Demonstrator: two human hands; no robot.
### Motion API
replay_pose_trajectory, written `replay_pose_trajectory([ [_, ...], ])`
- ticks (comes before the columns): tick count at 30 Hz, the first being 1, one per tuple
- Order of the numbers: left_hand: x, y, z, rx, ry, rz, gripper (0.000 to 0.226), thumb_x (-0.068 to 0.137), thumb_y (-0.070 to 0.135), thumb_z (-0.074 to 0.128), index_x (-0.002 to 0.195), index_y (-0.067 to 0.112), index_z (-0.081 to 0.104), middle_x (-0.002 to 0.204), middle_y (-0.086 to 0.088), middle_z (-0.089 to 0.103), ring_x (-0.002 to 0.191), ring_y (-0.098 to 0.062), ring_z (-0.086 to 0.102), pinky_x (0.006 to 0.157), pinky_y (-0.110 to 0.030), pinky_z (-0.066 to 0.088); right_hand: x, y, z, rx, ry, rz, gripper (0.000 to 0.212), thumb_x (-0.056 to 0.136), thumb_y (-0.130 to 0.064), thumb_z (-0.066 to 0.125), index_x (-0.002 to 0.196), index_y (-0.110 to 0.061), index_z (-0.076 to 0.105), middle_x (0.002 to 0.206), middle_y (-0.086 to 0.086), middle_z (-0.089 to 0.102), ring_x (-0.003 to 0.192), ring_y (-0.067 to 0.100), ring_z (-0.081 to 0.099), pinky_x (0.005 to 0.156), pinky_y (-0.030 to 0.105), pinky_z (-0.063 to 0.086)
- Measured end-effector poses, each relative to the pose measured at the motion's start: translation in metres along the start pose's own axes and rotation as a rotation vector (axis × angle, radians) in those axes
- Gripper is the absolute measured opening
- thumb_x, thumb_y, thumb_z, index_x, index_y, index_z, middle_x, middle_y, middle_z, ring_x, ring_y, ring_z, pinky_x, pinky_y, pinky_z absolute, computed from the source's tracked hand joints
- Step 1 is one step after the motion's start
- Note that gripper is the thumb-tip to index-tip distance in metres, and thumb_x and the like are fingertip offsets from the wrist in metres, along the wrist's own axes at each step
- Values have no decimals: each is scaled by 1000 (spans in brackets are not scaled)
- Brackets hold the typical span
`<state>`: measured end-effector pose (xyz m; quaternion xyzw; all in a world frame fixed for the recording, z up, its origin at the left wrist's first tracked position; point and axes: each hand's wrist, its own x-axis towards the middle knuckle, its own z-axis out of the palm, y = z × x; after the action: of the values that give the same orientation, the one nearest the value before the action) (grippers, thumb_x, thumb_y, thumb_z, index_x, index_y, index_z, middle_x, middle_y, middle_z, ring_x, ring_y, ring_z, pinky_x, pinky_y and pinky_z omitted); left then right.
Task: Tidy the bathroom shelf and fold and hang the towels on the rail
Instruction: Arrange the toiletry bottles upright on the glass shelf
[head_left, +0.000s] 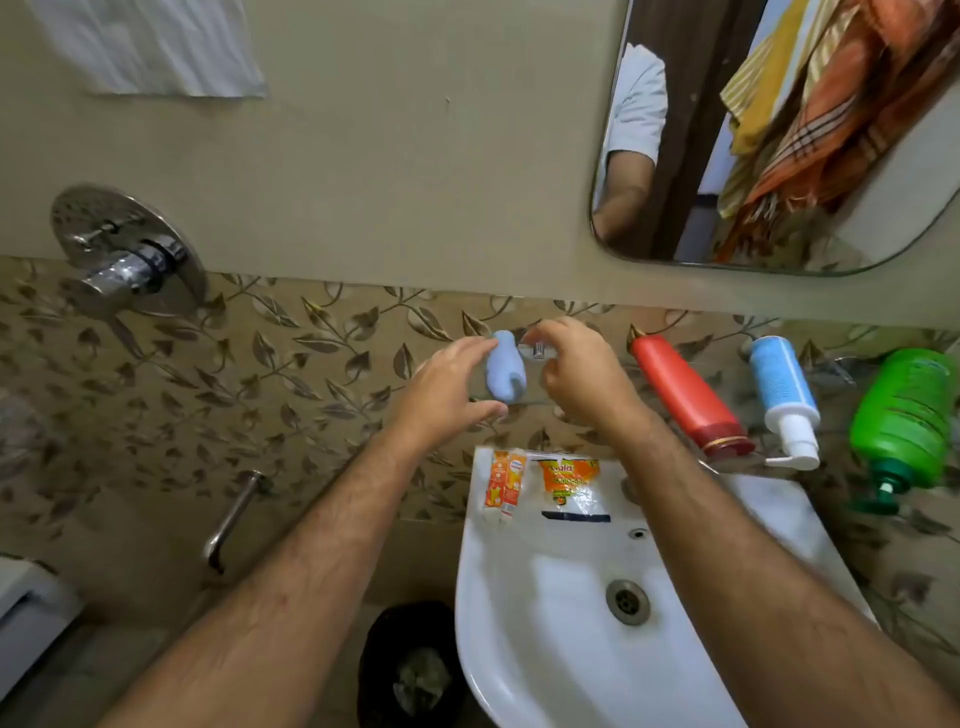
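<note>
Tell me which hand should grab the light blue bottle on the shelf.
Left. The left hand is open right beside the light blue bottle, fingertips at its side. The right hand is curled near a small metal item further right.

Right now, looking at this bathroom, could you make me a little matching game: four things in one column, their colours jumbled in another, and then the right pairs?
Things:
1. Bottle between the hands
2. Bottle just right of the right hand
3. Big pump bottle at far right
4. Sink

Colours:
A. green
B. white
C. pale blue
D. red

Pairs: 1-C, 2-D, 3-A, 4-B
</note>
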<state>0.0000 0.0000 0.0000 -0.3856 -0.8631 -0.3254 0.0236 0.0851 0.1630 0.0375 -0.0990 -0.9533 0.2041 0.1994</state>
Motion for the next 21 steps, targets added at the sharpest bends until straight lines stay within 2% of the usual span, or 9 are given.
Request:
replay_pose_trajectory([
  [3, 8, 1, -3, 108, -99, -4, 91, 75, 37, 83, 151, 25, 36, 158, 5, 33, 142, -18, 35, 116, -44, 32, 11, 7, -1, -179, -142, -28, 53, 84, 4, 62, 131, -20, 58, 132, 5, 58, 118, 24, 53, 87, 33, 46],
  [7, 15, 1, -5, 191, -110, 12, 86, 77, 34, 82, 150, 25, 38, 157, 5, 34, 141, -16, 36, 115, -39, 29, 21, 8, -4, -230, -293, -54, 54, 86, -4, 64, 138, -19, 52, 136, 8, 57, 120, 26, 55, 92, 37, 49],
  [13, 22, -3, 3, 230, -52, 57, 66, 83, 31, 77, 143, 26, 49, 151, 5, 44, 137, -13, 41, 115, -39, 27, 28, 13, -1, -267, -344, -110, 59, 82, -27, 77, 135, -17, 53, 128, 5, 62, 110, 20, 59, 82, 29, 48],
  [16, 23, -4, 7, 207, -30, 76, 59, 84, 33, 76, 139, 27, 54, 150, 7, 47, 137, -12, 42, 115, -41, 27, 27, 15, -1, -292, -357, -154, 56, 83, -28, 76, 134, -18, 56, 124, 4, 64, 105, 18, 59, 76, 26, 44],
  [19, 24, -4, 9, 162, -5, 89, 58, 83, 31, 76, 137, 24, 57, 148, 4, 50, 136, -14, 44, 115, -42, 33, 28, 17, 0, -264, -340, -176, 53, 85, -29, 75, 134, -19, 57, 123, 5, 66, 103, 18, 61, 79, 28, 48],
  [21, 25, -5, 10, 115, 18, 99, 57, 83, 26, 77, 136, 21, 58, 147, 2, 52, 135, -14, 46, 114, -36, 34, 29, 20, 1, -236, -353, -173, 56, 86, -29, 74, 138, -21, 55, 127, 4, 65, 105, 18, 61, 86, 32, 51],
])
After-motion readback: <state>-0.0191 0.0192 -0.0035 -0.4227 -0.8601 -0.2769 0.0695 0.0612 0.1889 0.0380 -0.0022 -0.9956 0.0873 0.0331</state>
